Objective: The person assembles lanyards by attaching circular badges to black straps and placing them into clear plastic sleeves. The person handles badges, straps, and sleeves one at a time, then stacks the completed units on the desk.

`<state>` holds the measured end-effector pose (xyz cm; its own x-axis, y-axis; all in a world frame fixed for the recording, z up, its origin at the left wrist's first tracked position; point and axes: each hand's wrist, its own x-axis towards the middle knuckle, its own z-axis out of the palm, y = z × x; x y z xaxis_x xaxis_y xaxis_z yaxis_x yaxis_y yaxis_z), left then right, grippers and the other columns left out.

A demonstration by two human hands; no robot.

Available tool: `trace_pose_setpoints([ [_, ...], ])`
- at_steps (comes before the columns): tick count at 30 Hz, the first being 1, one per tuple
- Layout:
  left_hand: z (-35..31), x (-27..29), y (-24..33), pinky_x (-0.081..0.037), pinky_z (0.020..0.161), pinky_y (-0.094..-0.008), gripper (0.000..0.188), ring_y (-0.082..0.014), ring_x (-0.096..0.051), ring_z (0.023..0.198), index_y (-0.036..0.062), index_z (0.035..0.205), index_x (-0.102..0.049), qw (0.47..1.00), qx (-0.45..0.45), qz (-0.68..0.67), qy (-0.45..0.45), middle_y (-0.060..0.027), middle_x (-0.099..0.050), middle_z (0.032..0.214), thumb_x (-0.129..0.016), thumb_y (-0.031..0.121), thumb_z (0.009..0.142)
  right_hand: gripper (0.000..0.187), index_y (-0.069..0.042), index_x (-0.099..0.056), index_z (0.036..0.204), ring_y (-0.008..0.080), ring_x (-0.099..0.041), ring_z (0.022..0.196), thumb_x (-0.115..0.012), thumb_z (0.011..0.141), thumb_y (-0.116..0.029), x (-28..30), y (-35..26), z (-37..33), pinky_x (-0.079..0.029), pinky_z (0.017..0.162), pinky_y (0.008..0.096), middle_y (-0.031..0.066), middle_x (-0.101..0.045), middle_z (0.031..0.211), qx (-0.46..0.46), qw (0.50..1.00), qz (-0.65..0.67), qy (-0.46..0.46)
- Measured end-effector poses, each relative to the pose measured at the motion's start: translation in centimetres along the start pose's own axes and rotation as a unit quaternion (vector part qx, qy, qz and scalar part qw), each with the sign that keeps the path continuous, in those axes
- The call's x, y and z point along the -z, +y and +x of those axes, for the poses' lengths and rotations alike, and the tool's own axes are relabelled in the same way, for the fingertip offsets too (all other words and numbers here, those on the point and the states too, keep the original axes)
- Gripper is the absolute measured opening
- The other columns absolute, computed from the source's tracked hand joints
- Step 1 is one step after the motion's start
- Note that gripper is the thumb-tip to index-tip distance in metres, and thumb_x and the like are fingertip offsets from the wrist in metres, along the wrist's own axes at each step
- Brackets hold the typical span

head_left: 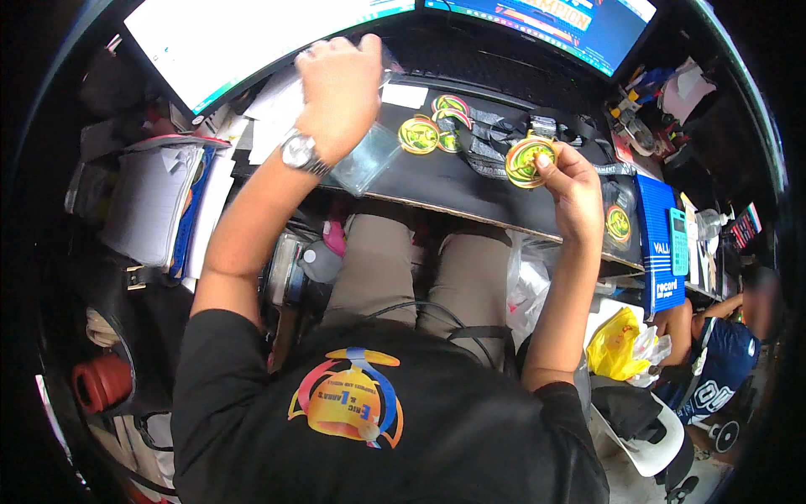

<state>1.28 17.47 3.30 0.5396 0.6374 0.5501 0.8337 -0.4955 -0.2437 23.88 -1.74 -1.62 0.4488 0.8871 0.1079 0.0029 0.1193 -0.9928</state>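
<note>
In my right hand point(573, 189) is a round gold, green and red medal point(525, 165), pinched between thumb and fingers above the black desk. My left hand point(340, 88), wearing a silver wristwatch point(300, 154), reaches over white papers below the left monitor. Its knuckles are bent and its fingertips hidden, so I cannot tell what it grips. Under that wrist lie clear plastic sleeves point(367, 161). Several more medals point(418, 135) rest on the desk between my hands, along with black and grey printed ribbons point(485, 151). Another medal point(618, 223) lies in clear plastic at the right.
Two lit monitors point(550, 29) stand at the back, with a dark keyboard point(478, 63) below. A blue record book point(660, 235) and a teal calculator point(678, 239) sit at the right. Papers and folders point(151, 197) are stacked left. A person point(714, 361) sits at far right.
</note>
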Motion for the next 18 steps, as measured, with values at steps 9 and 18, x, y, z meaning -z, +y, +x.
trace_pose_setpoints([
  [9, -6.4, -2.2, 8.1, -0.048, 0.088, -0.0411, 0.055, -0.0351, -0.06, 0.103, 0.0068, 0.113, -0.053, 0.836, -0.134, -0.499, -0.183, -0.0163, -0.063, 0.108, -0.08, 0.029, 0.071, 0.014, 0.0, -0.065, 0.1, 0.0081, -0.06, 0.077, -0.065, 0.089, -0.008, 3.9, -0.4, -1.0, -0.047, 0.073, 0.0218, 0.003, -0.067, 0.088, -0.015, 1.0, 0.015, 0.001],
  [18, -9.0, -6.0, 9.4, -0.041, 0.099, -0.0359, 0.063, -0.0215, -0.05, 0.119, 0.0056, 0.139, -0.031, 0.624, 0.082, -0.777, 0.011, -0.0138, -0.049, 0.125, -0.068, 0.02, 0.09, 0.019, 0.002, -0.064, 0.099, 0.0097, -0.06, 0.081, -0.067, 0.084, -0.008, 7.0, -0.2, 2.5, -0.048, 0.074, 0.0257, 0.0025, -0.066, 0.088, -0.09, 0.957, -0.2, -0.191],
])
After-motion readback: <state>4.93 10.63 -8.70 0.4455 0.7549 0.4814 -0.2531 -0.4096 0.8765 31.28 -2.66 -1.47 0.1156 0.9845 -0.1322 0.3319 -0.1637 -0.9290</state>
